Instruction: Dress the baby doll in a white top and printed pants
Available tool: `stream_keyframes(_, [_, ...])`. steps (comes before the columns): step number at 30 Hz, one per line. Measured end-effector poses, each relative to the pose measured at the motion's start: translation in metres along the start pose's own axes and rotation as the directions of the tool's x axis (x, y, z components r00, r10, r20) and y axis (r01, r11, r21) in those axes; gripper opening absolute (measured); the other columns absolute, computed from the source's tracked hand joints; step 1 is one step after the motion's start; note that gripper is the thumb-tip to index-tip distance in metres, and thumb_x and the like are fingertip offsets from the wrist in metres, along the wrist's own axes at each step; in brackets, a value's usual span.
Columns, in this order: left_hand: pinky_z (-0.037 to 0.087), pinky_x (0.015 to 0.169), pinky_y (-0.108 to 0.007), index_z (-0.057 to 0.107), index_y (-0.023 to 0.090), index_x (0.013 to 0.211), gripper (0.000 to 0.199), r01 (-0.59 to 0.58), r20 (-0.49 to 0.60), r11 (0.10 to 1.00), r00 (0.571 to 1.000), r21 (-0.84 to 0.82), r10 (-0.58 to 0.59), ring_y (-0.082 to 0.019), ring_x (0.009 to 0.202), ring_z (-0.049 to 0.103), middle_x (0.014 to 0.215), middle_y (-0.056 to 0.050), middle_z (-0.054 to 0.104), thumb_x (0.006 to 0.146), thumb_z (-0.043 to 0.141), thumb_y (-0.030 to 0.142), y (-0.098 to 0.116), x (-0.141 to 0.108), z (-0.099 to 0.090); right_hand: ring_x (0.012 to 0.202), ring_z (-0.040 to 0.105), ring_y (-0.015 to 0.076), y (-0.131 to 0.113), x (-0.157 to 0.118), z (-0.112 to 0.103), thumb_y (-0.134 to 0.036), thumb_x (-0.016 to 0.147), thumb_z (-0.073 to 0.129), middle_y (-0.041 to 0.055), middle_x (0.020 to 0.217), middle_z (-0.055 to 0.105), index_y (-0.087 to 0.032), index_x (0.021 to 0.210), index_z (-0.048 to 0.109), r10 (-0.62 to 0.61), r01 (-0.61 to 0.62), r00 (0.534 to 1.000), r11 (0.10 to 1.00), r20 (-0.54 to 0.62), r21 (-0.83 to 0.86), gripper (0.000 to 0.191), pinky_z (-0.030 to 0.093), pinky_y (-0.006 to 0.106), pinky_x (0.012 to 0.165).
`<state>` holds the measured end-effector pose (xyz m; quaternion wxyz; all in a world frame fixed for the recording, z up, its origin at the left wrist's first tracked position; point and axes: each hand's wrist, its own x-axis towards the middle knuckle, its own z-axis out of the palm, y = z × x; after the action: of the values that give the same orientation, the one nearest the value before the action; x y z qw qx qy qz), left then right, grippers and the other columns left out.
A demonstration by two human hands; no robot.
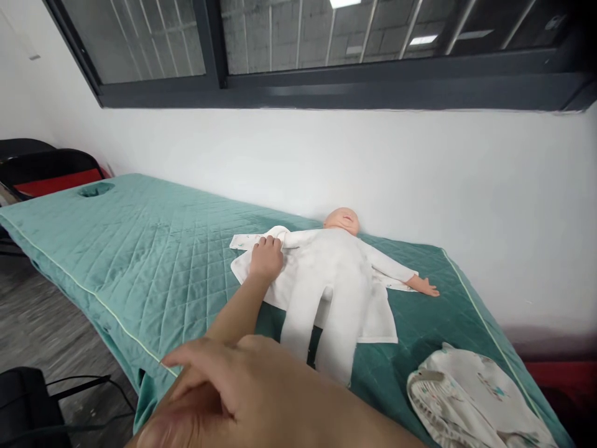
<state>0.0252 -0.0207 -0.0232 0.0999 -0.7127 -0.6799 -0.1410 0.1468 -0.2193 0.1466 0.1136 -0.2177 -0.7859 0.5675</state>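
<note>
A baby doll (344, 219) lies on its back in a white suit, its legs pointing towards me. Beneath it a white jacket (380, 317) is spread out. My left hand (267, 256) is closed on the sleeve at the end of the doll's arm on the left; what lies inside the fingers is hidden. In the foreground my right hand (233, 379) crosses over my left forearm, its fingers bent round it and partly hidden. On the right, the doll's bare hand (423, 285) sticks out of its sleeve.
A green quilted cover (153, 249) lies over the bed, with a face hole at its far left. Folded pale baby clothes (476, 395) lie at the lower right. Behind are a white wall and a dark window frame (373, 87). Black chairs (51, 165) stand at left.
</note>
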Motion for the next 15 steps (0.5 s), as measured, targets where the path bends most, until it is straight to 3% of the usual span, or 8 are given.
stream_keyframes(4, [0.043, 0.091, -0.041, 0.057, 0.016, 0.107, 0.020, 0.017, -0.024, 1.000, 1.000, -0.019, -0.018, -0.029, 0.110, 0.051, 0.115, -0.013, 0.060, 0.093, 0.044, 0.020, 0.000, -0.002, -0.003, 0.078, 0.070, 0.0156, -0.005, -0.005, -0.016, -0.060, 0.090, 0.059, 0.0006, 0.117, 0.072, -0.034, 0.135, 0.057, 0.015, -0.030, 0.993, 0.992, 0.120, 0.124, 0.052, 0.053, 0.026, 0.070])
stream_keyframes(6, [0.042, 0.093, -0.041, 0.056, 0.016, 0.110, 0.022, 0.067, -0.061, 0.997, 0.996, -0.031, -0.069, -0.028, 0.112, 0.051, 0.119, -0.013, 0.059, 0.096, 0.041, 0.023, -0.001, -0.003, -0.004, 0.077, 0.070, 0.0169, 0.004, -0.006, -0.038, -0.062, 0.092, 0.052, 0.0014, 0.119, 0.071, -0.036, 0.133, 0.057, 0.071, -0.068, 0.995, 0.997, -0.063, 0.047, 0.049, 0.054, 0.029, 0.070])
stream_keyframes(7, [0.042, 0.094, -0.042, 0.055, 0.016, 0.114, 0.025, 0.108, -0.087, 0.993, 0.990, -0.035, -0.111, -0.029, 0.114, 0.050, 0.124, -0.015, 0.057, 0.097, 0.039, 0.025, -0.003, -0.003, -0.004, 0.087, 0.070, 0.0197, 0.012, -0.007, -0.053, -0.061, 0.093, 0.050, 0.0024, 0.120, 0.070, -0.036, 0.131, 0.059, 0.087, -0.105, 0.965, 0.992, -0.248, -0.063, 0.046, 0.054, 0.032, 0.078])
stream_keyframes(9, [0.041, 0.096, -0.047, 0.051, 0.013, 0.122, 0.033, 0.241, -0.133, 0.968, 0.960, -0.064, -0.248, -0.032, 0.118, 0.048, 0.130, -0.018, 0.053, 0.100, 0.035, 0.031, -0.007, -0.003, -0.004, 0.105, 0.066, 0.0292, 0.035, -0.015, -0.089, -0.059, 0.096, 0.044, 0.0094, 0.116, 0.071, -0.029, 0.125, 0.063, 0.078, -0.363, 0.781, 0.864, -0.620, -0.349, 0.046, 0.049, 0.041, 0.091])
stream_keyframes(11, [0.041, 0.097, -0.051, 0.053, 0.011, 0.122, 0.038, 0.366, -0.144, 0.924, 0.914, -0.109, -0.379, -0.036, 0.120, 0.048, 0.129, -0.020, 0.054, 0.100, 0.034, 0.036, -0.011, -0.002, -0.003, 0.115, 0.062, 0.0387, 0.066, -0.027, -0.129, -0.056, 0.097, 0.040, 0.0175, 0.121, 0.068, -0.020, 0.132, 0.057, 0.176, -0.732, 0.506, 0.605, -0.844, -0.312, 0.053, 0.044, 0.052, 0.096])
stream_keyframes(12, [0.041, 0.097, -0.052, 0.055, 0.011, 0.118, 0.038, 0.404, -0.138, 0.905, 0.897, -0.129, -0.420, -0.037, 0.120, 0.048, 0.126, -0.020, 0.056, 0.099, 0.035, 0.038, -0.012, -0.001, -0.002, 0.118, 0.060, 0.0415, 0.083, -0.035, -0.148, -0.057, 0.097, 0.038, 0.0205, 0.126, 0.065, -0.017, 0.135, 0.054, 0.249, -0.825, 0.405, 0.515, -0.880, -0.234, 0.058, 0.044, 0.054, 0.096])
stream_keyframes(14, [0.040, 0.098, -0.052, 0.058, 0.013, 0.111, 0.035, 0.416, -0.116, 0.896, 0.893, -0.157, -0.435, -0.036, 0.119, 0.049, 0.121, -0.019, 0.059, 0.099, 0.037, 0.037, -0.014, 0.000, -0.001, 0.119, 0.059, 0.0420, 0.116, -0.048, -0.176, -0.058, 0.096, 0.036, 0.0256, 0.129, 0.062, -0.010, 0.135, 0.053, 0.386, -0.898, 0.287, 0.427, -0.877, -0.107, 0.064, 0.045, 0.052, 0.094])
stream_keyframes(15, [0.040, 0.098, -0.052, 0.059, 0.013, 0.109, 0.033, 0.401, -0.108, 0.901, 0.901, -0.164, -0.421, -0.036, 0.120, 0.049, 0.120, -0.018, 0.060, 0.099, 0.038, 0.036, -0.014, 0.001, 0.000, 0.119, 0.060, 0.0407, 0.131, -0.053, -0.185, -0.058, 0.096, 0.036, 0.0266, 0.128, 0.063, -0.009, 0.135, 0.052, 0.426, -0.906, 0.263, 0.417, -0.865, -0.071, 0.064, 0.047, 0.051, 0.094])
